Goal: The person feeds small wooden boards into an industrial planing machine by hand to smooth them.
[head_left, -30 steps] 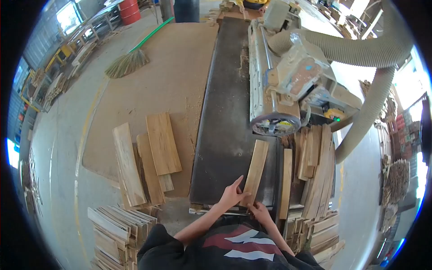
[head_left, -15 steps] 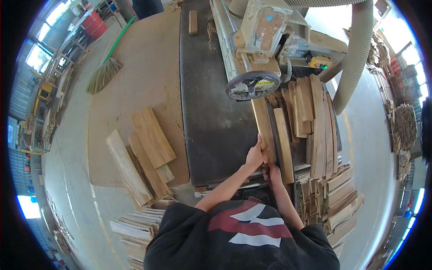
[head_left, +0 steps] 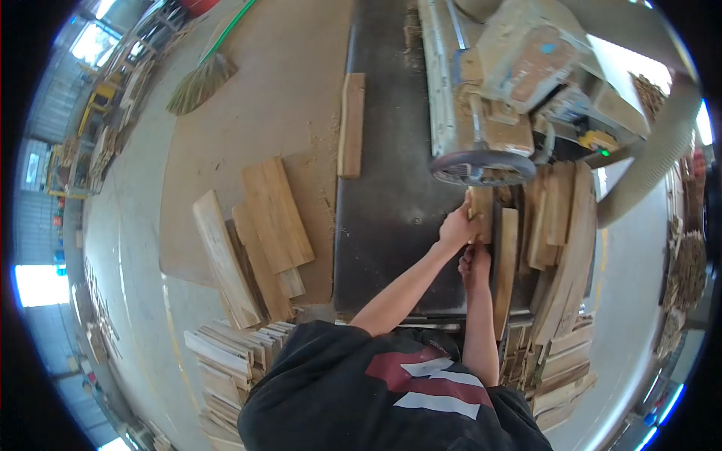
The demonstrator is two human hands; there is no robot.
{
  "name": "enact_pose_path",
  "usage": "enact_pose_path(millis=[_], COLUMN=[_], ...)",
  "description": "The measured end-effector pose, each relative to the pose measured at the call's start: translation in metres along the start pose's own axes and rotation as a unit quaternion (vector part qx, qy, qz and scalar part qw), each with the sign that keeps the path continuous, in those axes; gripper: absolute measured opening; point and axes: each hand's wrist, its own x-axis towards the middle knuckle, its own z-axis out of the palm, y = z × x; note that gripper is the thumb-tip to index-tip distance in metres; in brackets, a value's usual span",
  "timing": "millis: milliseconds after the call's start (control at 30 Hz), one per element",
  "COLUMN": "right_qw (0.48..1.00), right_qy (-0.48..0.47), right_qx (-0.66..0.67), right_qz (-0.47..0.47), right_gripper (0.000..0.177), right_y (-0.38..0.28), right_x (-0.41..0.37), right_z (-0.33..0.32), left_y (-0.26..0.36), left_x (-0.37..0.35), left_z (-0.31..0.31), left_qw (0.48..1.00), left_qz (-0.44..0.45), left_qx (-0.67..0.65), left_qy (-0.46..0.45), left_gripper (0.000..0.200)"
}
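A wooden board [head_left: 482, 213] lies lengthwise on the dark machine table, its far part hidden under the machine head behind the handwheel [head_left: 483, 168]. My left hand [head_left: 457, 225] is closed on the board's left edge, thumb side toward the wheel. At the near end of the board, my right hand [head_left: 474, 264] is closed with curled fingers against it. Just right of my hands, a second narrow board [head_left: 505, 263] lies along the table. Farther left on the table rests a separate short board [head_left: 351, 126].
Stacked boards [head_left: 560, 225] stand right of the machine, below a thick ridged hose [head_left: 662, 143]. Several loose planks [head_left: 278, 218] lie on the brown sheet to the left, with a green-handled broom [head_left: 203, 83] beyond. More stacks [head_left: 226, 357] flank me.
Both hands have moved forward with the board, so less of it shows before the handwheel. The separate short board has come nearer along the table. My view has shifted.
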Motion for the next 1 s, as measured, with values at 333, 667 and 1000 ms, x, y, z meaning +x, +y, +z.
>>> enact_pose_path(millis=[333, 667, 1000], right_qw=[0.944, 0.924, 0.925], right_qy=[0.084, -0.062, -0.116], right_qx=[-0.219, -0.236, -0.218], right_qz=[-0.233, -0.293, -0.288], right_gripper=[0.051, 0.035, 0.029], right_y=[0.010, -0.064, 0.002], right_x=[0.204, 0.090, -0.021], right_z=[-0.022, 0.077, -0.004], left_y=[-0.012, -0.080, -0.048], left_x=[0.035, -0.033, -0.022], left_z=[0.003, -0.055, -0.199], left_qw=[0.949, 0.905, 0.785], left_qz=[0.086, 0.086, 0.138], left_qx=[-0.275, -0.415, 0.225], left_qy=[0.126, 0.017, 0.561], left_gripper=[0.027, 0.038, 0.053])
